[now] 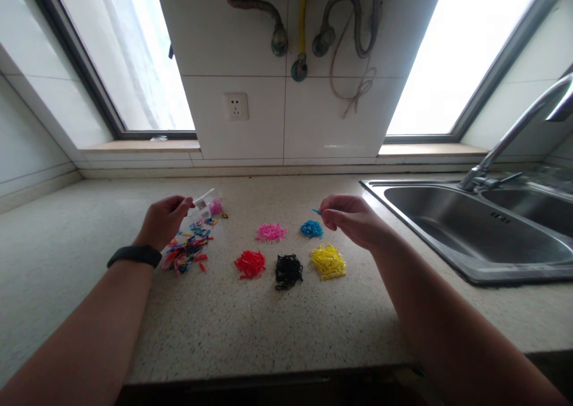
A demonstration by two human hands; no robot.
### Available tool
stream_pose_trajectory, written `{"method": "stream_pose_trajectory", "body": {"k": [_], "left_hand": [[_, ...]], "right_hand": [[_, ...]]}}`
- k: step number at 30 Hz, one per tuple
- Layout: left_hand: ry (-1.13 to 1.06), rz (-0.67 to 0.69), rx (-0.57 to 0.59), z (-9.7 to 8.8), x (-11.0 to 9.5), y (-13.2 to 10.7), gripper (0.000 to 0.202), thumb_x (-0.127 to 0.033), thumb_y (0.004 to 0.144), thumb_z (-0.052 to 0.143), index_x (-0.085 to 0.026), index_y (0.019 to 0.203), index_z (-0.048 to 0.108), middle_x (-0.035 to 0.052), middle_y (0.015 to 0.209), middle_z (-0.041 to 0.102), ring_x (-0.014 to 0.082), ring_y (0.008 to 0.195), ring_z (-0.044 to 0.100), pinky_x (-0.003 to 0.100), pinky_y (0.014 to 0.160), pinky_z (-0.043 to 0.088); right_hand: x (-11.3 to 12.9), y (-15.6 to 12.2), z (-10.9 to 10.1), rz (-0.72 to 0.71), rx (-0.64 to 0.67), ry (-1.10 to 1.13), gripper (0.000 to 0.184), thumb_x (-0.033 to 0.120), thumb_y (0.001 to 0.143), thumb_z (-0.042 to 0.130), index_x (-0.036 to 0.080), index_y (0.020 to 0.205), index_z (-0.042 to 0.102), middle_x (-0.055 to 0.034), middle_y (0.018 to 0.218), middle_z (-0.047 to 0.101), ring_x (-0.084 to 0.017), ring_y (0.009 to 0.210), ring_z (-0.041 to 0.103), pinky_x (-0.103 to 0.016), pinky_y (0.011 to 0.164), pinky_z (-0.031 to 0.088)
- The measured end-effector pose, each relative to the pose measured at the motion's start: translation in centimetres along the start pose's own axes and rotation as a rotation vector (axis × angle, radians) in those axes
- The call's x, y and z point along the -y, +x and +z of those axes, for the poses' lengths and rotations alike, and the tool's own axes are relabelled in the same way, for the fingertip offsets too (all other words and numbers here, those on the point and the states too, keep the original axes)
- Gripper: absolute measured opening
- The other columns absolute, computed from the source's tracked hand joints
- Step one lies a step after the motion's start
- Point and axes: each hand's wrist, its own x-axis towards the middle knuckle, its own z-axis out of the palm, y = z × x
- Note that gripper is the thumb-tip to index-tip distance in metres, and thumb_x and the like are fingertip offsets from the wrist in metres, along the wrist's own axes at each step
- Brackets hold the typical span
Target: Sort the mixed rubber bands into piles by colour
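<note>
My right hand (351,218) pinches a small blue band (317,212) between thumb and fingers, just above a blue pile (311,229) of similar pieces. My left hand (165,218) is closed at the edge of a clear plastic bag (203,206), which has a pink ball-like item (215,206) at its right side. Below that hand lies a mixed heap (188,251) of small bands in several colours, partly hidden by the wrist. Sorted by colour, a pink pile (271,233), a red pile (249,264), a black pile (289,271) and a yellow pile (328,261) lie between my hands.
Everything lies on a speckled stone countertop (215,328). At the right is a steel sink (461,257) with a curved faucet (514,131). Behind stands a tiled wall with a power socket (236,106) and hanging hoses (358,24), between two windows.
</note>
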Motion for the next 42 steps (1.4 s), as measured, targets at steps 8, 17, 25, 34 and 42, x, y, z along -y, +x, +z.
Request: {"method": "stream_pose_trajectory", "body": {"k": [8,17,25,34,42], "left_hand": [[0.010,-0.007,0.005,0.0,0.1,0.0,0.036,-0.049,0.086,0.057,-0.017,0.084,0.072,-0.0008,0.064,0.054,0.0133,0.056,0.048,0.024,0.050,0.036],[0.021,-0.010,0.003,0.0,0.1,0.0,0.036,-0.050,0.086,0.056,-0.018,0.085,0.073,-0.0008,0.064,0.055,0.0139,0.056,0.049,0.025,0.050,0.035],[-0.005,-0.004,0.011,0.1,0.0,0.0,0.037,-0.050,0.085,0.057,-0.017,0.084,0.073,-0.0008,0.062,0.054,0.0139,0.056,0.049,0.025,0.051,0.037],[-0.009,-0.009,0.018,-0.1,-0.5,-0.2,0.038,-0.050,0.084,0.056,-0.016,0.084,0.072,-0.0006,0.062,0.055,0.0140,0.056,0.049,0.025,0.052,0.037],[0.010,0.075,0.192,0.0,-0.6,-0.1,0.042,-0.052,0.088,0.052,-0.015,0.085,0.072,-0.0010,0.062,0.056,0.0128,0.055,0.047,0.024,0.051,0.035]], "right_hand": [[-2.0,0.9,-3.4,0.162,-0.119,-0.600,0.024,0.041,0.081,0.071,0.017,0.084,0.073,-0.0026,0.070,0.068,-0.011,0.060,0.055,-0.025,0.053,0.042],[-4.2,1.0,-4.3,0.348,-0.014,-1.027,0.016,0.029,0.082,0.068,0.016,0.084,0.078,-0.0075,0.081,0.076,-0.018,0.071,0.067,-0.028,0.063,0.047],[-4.6,0.9,-4.2,0.468,0.036,-1.037,0.021,0.032,0.080,0.068,0.016,0.087,0.079,-0.0065,0.077,0.076,-0.017,0.064,0.064,-0.026,0.055,0.044],[-4.3,0.8,-4.3,0.505,0.020,-0.932,0.022,0.032,0.083,0.064,0.014,0.087,0.076,-0.0077,0.071,0.072,-0.016,0.059,0.063,-0.024,0.050,0.045],[-5.7,1.1,-5.2,0.485,0.003,-0.947,0.026,0.037,0.084,0.062,0.015,0.086,0.075,-0.0070,0.070,0.072,-0.015,0.057,0.062,-0.024,0.048,0.044]]}}
